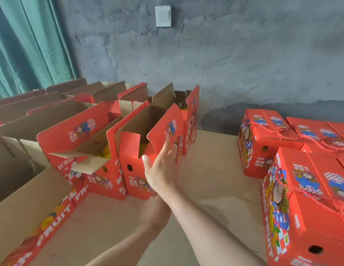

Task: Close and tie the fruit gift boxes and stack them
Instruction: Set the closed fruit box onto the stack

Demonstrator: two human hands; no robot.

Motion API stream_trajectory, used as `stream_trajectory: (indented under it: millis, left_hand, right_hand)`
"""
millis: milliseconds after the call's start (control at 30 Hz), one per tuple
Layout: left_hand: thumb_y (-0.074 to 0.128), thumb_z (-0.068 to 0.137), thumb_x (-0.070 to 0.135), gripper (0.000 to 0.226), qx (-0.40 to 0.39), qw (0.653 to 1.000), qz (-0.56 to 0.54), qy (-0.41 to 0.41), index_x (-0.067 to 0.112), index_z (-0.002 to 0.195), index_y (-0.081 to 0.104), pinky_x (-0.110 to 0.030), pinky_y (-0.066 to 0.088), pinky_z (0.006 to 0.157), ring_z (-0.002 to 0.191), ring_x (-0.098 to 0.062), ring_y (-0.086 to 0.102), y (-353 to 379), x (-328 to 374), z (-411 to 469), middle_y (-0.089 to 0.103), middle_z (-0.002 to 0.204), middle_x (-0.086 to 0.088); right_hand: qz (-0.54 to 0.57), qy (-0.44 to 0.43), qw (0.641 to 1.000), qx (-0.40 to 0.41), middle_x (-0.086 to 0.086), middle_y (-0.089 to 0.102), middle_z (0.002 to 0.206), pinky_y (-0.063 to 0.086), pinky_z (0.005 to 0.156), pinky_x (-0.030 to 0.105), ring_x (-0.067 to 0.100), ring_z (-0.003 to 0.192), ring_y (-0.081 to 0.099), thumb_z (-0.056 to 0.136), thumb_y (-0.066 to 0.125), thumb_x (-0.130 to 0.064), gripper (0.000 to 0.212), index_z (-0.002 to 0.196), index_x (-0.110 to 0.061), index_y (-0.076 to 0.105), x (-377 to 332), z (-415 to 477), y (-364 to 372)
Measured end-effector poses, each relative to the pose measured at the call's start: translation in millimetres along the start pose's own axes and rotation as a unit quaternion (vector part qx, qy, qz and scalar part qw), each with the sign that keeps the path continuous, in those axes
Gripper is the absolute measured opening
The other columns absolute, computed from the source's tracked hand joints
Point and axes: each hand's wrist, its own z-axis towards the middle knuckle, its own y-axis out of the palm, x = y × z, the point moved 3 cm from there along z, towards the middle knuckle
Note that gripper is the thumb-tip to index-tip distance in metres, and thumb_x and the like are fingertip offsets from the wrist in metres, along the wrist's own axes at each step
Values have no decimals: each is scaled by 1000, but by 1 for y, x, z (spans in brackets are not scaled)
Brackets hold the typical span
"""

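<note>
Reaching forward, the right hand [163, 169] lies with straight fingers flat against the right side of an open red fruit gift box [131, 150], its thumb spread toward the box's near face. The left hand [154, 214] sits just below it at the box's lower near corner. It is blurred and partly covered by the right wrist, so I cannot tell whether it grips anything. The box stands on a plywood surface [209, 169] with its flaps upright and yellow netted fruit [143, 147] showing inside. It is at the right end of a row of open boxes and touches its neighbour [107, 169]. Well apart on the right stand closed boxes [267, 144], one nearer the camera [317, 214], with red cord handles [271, 126] lying over their lids. Behind are a grey wall with a light switch [163, 16] and a green curtain [23, 45].
</note>
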Motion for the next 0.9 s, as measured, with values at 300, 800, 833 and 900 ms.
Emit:
stream_trajectory:
  millis: [300, 800, 833, 900]
  left_hand:
    - [48, 71, -13, 95, 176, 962, 133, 158, 13, 152, 4, -41, -1, 118, 145, -24, -11, -157, 37, 6, 0, 158, -6]
    - [51, 78, 72, 69, -201, 759, 355, 507, 18, 121, 53, -35, 32, 105, 102, -20, 50, -202, 82, -147, 59, 107, 0]
    - [53, 75, 73, 70, -214, 759, 350, 506, 18, 119, 54, -33, 37, 98, 99, -21, 50, -204, 83, -157, 59, 105, 0]
    - [52, 77, 70, 68, -229, 748, 352, 514, 16, 118, 55, -33, 37, 93, 98, -23, 52, -206, 88, -174, 59, 105, -2]
  right_hand:
    - [-40, 73, 996, -32, 20, 60, 115, 48, 83, 39, 34, 101, 60, 97, 21, -12, 47, 143, -20, 28, 3, -3, -23]
    - [-109, 8, 989, -102, -30, 59, 61, 38, 59, 6, -13, 63, 55, 97, 49, -3, 26, 100, -25, 63, 56, -227, -163]
    - [-111, 30, 988, -105, -30, 59, 59, 39, 56, 8, -11, 60, 56, 97, 50, -4, 29, 85, -29, 59, 59, -241, -175]
    - [-104, 71, 986, -109, -14, 63, 65, 43, 59, 18, 2, 61, 58, 96, 52, -7, 24, 86, -28, 60, 68, -265, -197]
